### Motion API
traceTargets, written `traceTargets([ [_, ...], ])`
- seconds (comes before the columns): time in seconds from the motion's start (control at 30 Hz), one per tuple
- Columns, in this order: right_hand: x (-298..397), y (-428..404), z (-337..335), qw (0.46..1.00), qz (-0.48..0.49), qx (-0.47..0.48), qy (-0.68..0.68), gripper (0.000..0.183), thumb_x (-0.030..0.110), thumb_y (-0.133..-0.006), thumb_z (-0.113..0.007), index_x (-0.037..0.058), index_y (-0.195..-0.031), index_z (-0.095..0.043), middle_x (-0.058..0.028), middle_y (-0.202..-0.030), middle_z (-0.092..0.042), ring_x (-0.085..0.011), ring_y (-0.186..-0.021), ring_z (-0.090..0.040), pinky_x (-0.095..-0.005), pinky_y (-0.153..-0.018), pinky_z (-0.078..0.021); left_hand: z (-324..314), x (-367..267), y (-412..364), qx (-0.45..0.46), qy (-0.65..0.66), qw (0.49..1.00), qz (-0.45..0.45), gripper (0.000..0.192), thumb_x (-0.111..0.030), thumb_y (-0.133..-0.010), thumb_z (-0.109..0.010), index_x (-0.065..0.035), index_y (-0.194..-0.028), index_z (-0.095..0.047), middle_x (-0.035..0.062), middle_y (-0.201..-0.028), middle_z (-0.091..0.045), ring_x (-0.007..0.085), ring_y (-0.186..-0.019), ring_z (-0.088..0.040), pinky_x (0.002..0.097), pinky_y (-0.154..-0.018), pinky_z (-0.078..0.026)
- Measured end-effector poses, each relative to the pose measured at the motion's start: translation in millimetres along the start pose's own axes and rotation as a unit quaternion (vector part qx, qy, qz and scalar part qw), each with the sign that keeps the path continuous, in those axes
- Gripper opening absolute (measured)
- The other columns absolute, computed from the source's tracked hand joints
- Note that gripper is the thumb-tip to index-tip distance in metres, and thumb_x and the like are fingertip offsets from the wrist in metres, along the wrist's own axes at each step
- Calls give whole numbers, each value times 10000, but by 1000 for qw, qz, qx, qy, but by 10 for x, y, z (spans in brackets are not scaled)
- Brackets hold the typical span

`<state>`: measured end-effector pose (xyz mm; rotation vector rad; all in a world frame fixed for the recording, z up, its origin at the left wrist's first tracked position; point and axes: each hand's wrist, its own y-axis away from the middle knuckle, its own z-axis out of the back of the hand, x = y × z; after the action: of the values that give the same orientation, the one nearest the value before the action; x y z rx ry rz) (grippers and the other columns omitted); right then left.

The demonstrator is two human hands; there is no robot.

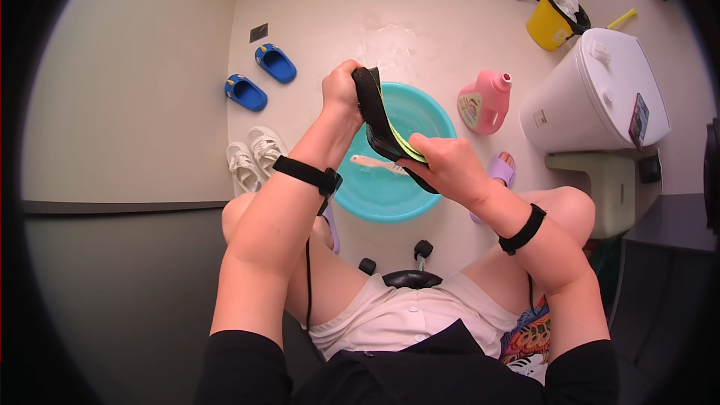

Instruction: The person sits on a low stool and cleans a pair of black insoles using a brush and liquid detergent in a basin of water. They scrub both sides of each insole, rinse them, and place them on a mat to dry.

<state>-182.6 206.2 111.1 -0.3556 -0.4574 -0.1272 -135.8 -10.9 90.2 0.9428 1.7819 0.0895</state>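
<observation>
A bent, flexible black piece with a lime-green layer point(378, 124), shaped like a shoe insole, is held in both hands above a turquoise plastic basin point(394, 215). My left hand point(341, 89) grips its upper end. Lower down and to the right, my right hand point(454, 167) pinches the other end, thumb on the green side. Whether it is one piece or two stacked together, I cannot tell. In the basin's water lies a pale scrubbing brush point(368, 162), its bristle end partly hidden by the black piece.
A pink detergent jug point(485, 102), uncapped, stands right of the basin. White sneakers point(246, 162) and blue clogs point(261, 77) sit on the left. To the right are a white lidded bin point(568, 101) bearing a phone point(638, 121), a yellow bucket point(547, 25) and a stool point(604, 180).
</observation>
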Motion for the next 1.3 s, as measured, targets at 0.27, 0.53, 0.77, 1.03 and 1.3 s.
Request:
traceTargets([
  [0.27, 60, 6, 57, 1000, -12, 22, -9, 315, 255, -832, -713, 52, -802, -474, -139, -624, -578, -346, -584, -586, -423, -508, -451, 44, 34, 20, 12, -6, 1000, 26, 157, -223, -855, -577, -99, -759, -584, 40, -680, -569, 183, -592, -545, 337, -544, -467],
  [0.53, 32, 66, 183, 914, -239, 47, -325, 371, 286, -825, -759, -12, -1016, -647, -132, -806, -695, -200, -693, -652, -308, -656, -512, 180, -147, 133, 161, 33, 982, 88, 282, -385, -879, -703, -137, -1009, -668, 7, -1012, -692, 156, -975, -645, 341, -897, -510],
  [0.77, -91, 131, 254, 862, -307, 120, -385, 425, 298, -824, -762, -47, -1046, -649, -99, -848, -709, -136, -736, -654, -291, -688, -520, 161, -154, 136, 206, -98, 973, -23, 234, -260, -920, -666, -54, -1032, -659, 35, -964, -678, 151, -894, -641, 305, -802, -516],
  [1.03, 18, 168, 175, 935, -238, 63, -255, 458, 396, -810, -761, -33, -900, -629, -186, -709, -658, -274, -614, -639, -360, -584, -493, 74, 118, 74, 94, -224, 961, -134, 215, -238, -983, -564, -49, -926, -648, 19, -786, -632, 106, -705, -601, 251, -632, -484],
  [1.3, 261, 156, 121, 987, -107, 48, -113, 395, 403, -834, -711, 22, -848, -608, -166, -616, -607, -353, -566, -610, -409, -526, -496, 10, 532, 75, 53, -243, 962, -115, 321, -286, -1002, -476, -92, -758, -553, -2, -620, -511, 88, -497, -434, 259, -477, -363],
])
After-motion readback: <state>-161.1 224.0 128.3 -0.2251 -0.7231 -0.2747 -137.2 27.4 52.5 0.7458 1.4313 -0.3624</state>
